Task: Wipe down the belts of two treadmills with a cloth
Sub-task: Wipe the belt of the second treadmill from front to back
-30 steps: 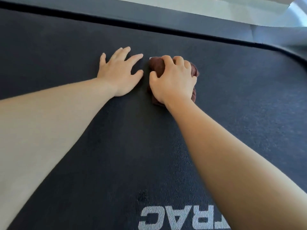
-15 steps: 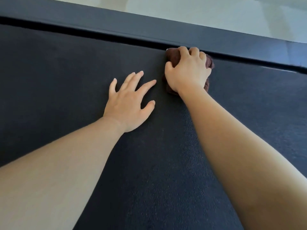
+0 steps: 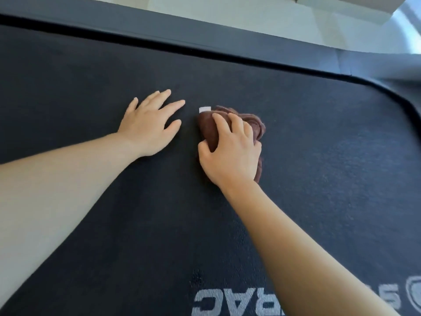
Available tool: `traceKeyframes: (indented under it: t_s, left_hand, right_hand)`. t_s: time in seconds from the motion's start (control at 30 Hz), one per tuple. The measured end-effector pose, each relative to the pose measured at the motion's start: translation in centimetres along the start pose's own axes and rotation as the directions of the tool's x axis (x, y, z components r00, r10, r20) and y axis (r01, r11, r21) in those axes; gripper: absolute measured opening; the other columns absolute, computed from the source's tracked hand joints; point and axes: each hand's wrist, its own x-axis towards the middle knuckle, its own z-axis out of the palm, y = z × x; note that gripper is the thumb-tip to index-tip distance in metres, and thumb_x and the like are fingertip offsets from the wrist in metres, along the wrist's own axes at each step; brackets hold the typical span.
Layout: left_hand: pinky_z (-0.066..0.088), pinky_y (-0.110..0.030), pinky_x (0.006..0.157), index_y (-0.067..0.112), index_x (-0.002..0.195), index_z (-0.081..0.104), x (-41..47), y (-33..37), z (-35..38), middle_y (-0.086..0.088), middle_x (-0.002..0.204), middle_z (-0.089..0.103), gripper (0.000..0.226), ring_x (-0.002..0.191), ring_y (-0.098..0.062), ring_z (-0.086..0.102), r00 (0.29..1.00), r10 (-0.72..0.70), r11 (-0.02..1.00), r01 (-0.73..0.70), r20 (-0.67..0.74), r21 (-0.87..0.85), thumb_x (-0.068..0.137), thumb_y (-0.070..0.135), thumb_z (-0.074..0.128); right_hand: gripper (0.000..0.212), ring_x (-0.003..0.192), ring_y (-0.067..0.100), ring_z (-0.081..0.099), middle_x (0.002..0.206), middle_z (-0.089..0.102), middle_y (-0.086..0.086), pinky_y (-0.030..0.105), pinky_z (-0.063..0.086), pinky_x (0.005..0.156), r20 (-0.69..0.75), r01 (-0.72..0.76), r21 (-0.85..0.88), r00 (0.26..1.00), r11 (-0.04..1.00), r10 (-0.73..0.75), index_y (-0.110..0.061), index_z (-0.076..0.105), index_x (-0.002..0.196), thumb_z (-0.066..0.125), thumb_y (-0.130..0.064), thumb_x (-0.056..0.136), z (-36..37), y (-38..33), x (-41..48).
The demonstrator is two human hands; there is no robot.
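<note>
Cloth, brown and bunched into a wad, lies on the dark belt under the right hand. That hand's fingers curl over its top and the thumb hooks its near-left side, so it grips and presses at once. A small white tab, probably a sewn label, pokes out just beyond the thumb.

The left hand lies palm down on the belt just to the left of the cloth, fingers straight and spread, holding nothing and apart from the wad.

The cloth looks soft, light and limp. I judge it will crumple and roll rather than slide flat, so a hold over the whole bunch with the palm bearing down suits it best. The belt's pebbled surface should drag on the fabric.

Beyond both hands the belt ends at a dark gap along the side rail. Far to the right of the right hand the edge curves round a corner. Bare belt lies open right of the cloth and back toward the wrists, down to the grey lettering; strokes have room both ways.
</note>
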Motion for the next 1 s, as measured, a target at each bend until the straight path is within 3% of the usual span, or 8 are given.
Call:
traceKeyframes:
  t_s: [0.13, 0.43, 0.77, 1.0]
  left_hand:
    - [0.001, -0.043, 0.117, 0.047, 0.144, 0.022, -1.2, -3.5, -0.7, 0.003, 0.160, 0.006, 0.051, 0.146, -0.015, 0.001, 0.998, -0.045, 0.998, 0.047, -0.035, 0.035, 0.094, 0.051, 0.032]
    - [0.003, -0.044, 0.118, 0.046, 0.145, 0.019, -0.9, -3.6, -0.2, 0.004, 0.159, 0.006, 0.056, 0.146, -0.014, 0.000, 0.997, -0.032, 0.998, 0.036, -0.072, 0.056, 0.091, 0.054, 0.029]
    - [0.003, -0.046, 0.116, 0.045, 0.144, 0.024, -1.0, -3.4, -0.2, 0.002, 0.159, 0.010, 0.053, 0.146, -0.016, 0.003, 0.996, -0.024, 0.999, 0.027, -0.090, 0.030, 0.092, 0.053, 0.034]
    - [0.002, -0.045, 0.117, 0.043, 0.144, 0.025, -1.0, -3.4, -0.3, 0.003, 0.159, 0.010, 0.054, 0.146, -0.015, 0.004, 0.994, -0.040, 0.999, 0.041, -0.098, 0.008, 0.091, 0.053, 0.035]
  right_hand:
    - [0.054, 0.137, 0.019, 0.027, 0.149, 0.036, -0.006, 0.050, 0.026, 0.106, -0.002, 0.013, 0.000, 1.000, 1.000, -0.013, -0.033, 0.043, 0.139, 0.052, -0.044, 0.087, 0.7, -1.4, 2.0]
    - [0.053, 0.137, 0.022, 0.028, 0.148, 0.038, -0.002, 0.051, 0.027, 0.105, -0.025, 0.025, 0.006, 0.999, 1.000, -0.025, -0.032, 0.044, 0.139, 0.049, -0.043, 0.088, 2.8, -5.3, 12.1]
    - [0.060, 0.138, 0.021, 0.025, 0.153, 0.030, -0.004, 0.051, 0.031, 0.103, 0.066, 0.079, -0.040, 0.995, 0.996, -0.076, -0.035, 0.035, 0.145, 0.051, -0.048, 0.088, 0.9, -3.3, 2.3]
    - [0.058, 0.146, 0.025, 0.016, 0.154, 0.031, -0.004, 0.058, 0.014, 0.115, 0.045, 0.141, -0.069, 0.989, 0.988, -0.138, -0.038, 0.040, 0.141, 0.050, -0.052, 0.085, 1.2, -1.9, 2.4]
